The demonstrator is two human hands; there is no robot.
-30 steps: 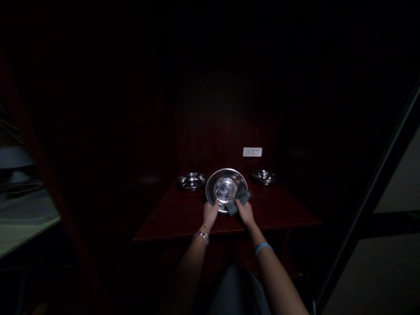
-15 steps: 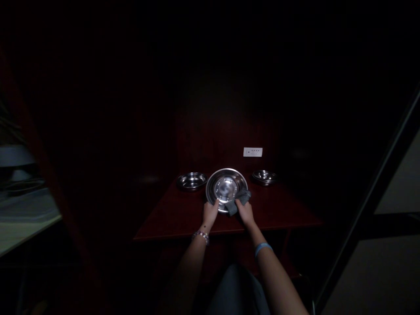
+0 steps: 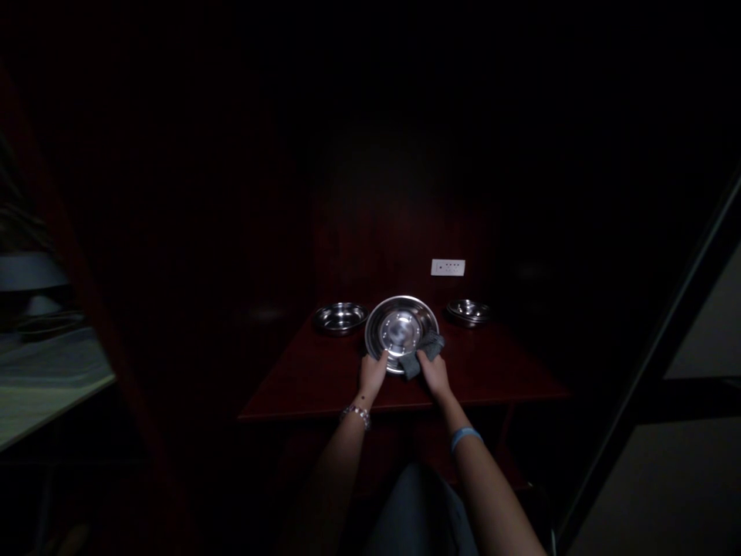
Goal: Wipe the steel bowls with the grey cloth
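Head view: gripping a wide, round, shiny silver metal basin (image 3: 401, 330) with both hands, over the middle of a dark red wooden table (image 3: 295, 386). Tilted steeply, hollow side turned to the camera; hard to tell whether touching the tabletop at the lowest part of the rim.

With the bare left hand (image 3: 372, 376), clasping the rim at lower left: thumb laid over the inner edge, fingers hidden behind the metal. With the bare right hand (image 3: 434, 374), pinching a crumpled dark grey cloth (image 3: 431, 345) against the rim at lower right: thumb pressed on top, remaining fingers out of sight, cloth draped partly into the hollow. Cannot tell how tightly curled behind the rim in either case.

Wearing a pale beaded bracelet (image 3: 357, 415) at the left wrist, a plain light blue band (image 3: 465, 435) on the right forearm.

Resting on the table, just left of the basin: a shallow shiny silver metal dish (image 3: 341, 318). Resting near, to the right: shiny silver metal bowls (image 3: 468, 313), apparently nested. Fixed to the dark red wall (image 3: 370, 239) behind, roughly above the gap between basin and bowls: a white rectangular socket plate (image 3: 448, 267). Showing dimly at far left: a pale flat surface (image 3: 52, 413).
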